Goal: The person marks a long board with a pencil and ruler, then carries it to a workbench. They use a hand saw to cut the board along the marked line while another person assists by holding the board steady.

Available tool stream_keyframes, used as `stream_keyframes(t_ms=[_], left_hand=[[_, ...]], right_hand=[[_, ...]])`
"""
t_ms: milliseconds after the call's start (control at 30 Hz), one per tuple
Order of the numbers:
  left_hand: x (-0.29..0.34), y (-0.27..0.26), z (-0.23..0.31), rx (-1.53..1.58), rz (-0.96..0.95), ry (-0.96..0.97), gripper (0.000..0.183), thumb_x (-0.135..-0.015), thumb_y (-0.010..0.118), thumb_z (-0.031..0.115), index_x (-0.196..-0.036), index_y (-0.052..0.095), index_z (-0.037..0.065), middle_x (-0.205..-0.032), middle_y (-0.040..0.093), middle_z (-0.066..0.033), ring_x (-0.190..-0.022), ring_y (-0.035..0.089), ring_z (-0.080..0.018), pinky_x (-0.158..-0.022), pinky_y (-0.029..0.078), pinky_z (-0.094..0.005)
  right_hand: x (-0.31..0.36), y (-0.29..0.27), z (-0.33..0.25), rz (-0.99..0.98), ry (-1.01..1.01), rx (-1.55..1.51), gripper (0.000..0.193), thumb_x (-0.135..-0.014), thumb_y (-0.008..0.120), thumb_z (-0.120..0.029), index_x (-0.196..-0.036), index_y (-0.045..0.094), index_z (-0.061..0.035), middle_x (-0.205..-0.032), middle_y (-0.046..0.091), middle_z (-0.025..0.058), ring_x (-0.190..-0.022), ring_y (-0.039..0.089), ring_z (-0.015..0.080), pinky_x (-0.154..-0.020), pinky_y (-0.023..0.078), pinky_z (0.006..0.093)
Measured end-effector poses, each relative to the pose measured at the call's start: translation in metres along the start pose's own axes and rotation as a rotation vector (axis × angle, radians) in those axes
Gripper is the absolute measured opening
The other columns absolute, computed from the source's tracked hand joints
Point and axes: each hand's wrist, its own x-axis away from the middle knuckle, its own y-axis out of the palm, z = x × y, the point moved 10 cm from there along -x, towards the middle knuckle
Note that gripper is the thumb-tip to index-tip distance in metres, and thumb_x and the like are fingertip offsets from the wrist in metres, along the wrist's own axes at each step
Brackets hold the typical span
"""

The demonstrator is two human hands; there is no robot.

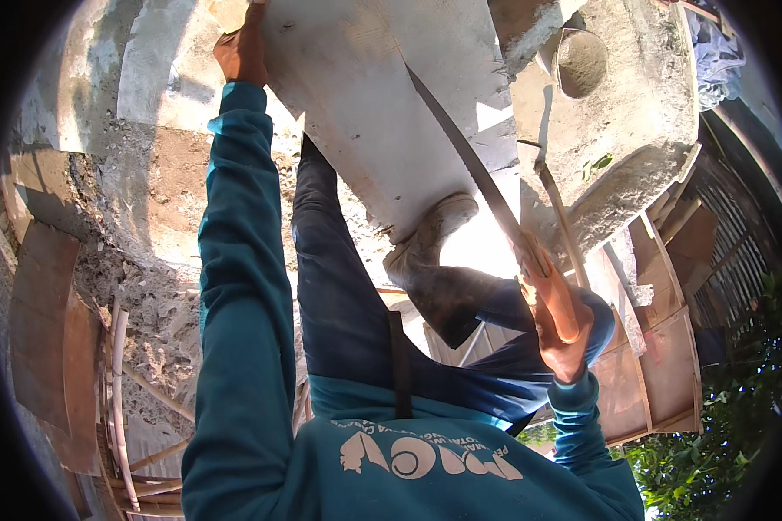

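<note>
My right hand [565,334] is wrapped round the orange-brown handle of a handsaw [467,149], on the right near my knee. The long toothed blade slants up and left, its tip end over the face of a wide grey board [343,130]. Whether the teeth sit in a cut cannot be made out. At the board's far left edge my left hand [241,54] grips it, the fingers partly hidden. One boot [443,221] rests at the board's near edge, and its leg is bent.
A long wooden-handled tool [563,221] leans right of the saw. Behind it is a round bucket-like container [582,63] on pale rubble ground. Brown panels [48,313] and poles [120,391] stand at left; corrugated sheeting [728,260] and leafy plants [712,434] are at right.
</note>
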Motion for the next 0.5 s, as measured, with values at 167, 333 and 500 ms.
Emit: stream_keyframes(t_ms=[167,333,500], left_hand=[[0.000,0.009,-0.015,0.019,0.051,-0.133,0.055,-0.077,0.082,0.050,-0.064,0.062,0.000,-0.060,0.051,0.0009,-0.058,0.043,-0.0107,-0.059,0.039,-0.0331],[0.002,0.031,-0.010,0.066,-0.032,-0.040,0.053,-0.078,0.083,0.045,-0.061,0.057,0.002,-0.056,0.049,-0.0032,-0.057,0.039,-0.0122,-0.057,0.035,-0.0369],[0.005,0.008,0.006,-0.063,-0.024,-0.058,0.059,-0.076,0.081,0.056,-0.080,0.071,-0.002,-0.062,0.052,0.0016,-0.057,0.047,-0.0090,-0.056,0.041,-0.0310]], right_hand=[[-0.119,0.065,0.040,0.106,0.044,-0.214,0.036,-0.085,0.058,0.000,-0.121,0.063,-0.0002,-0.093,0.070,0.0169,-0.076,0.066,0.0206,-0.070,0.052,0.0317],[-0.167,0.081,0.041,0.128,0.036,-0.203,0.039,-0.085,0.059,-0.008,-0.124,0.063,-0.0065,-0.087,0.070,0.0180,-0.073,0.068,0.0282,-0.069,0.053,0.0350],[0.006,0.004,0.010,0.034,-0.033,-0.005,0.041,-0.087,0.057,0.008,-0.128,0.062,0.0012,-0.119,0.068,0.0188,-0.098,0.071,0.0213,-0.077,0.056,0.0299]])
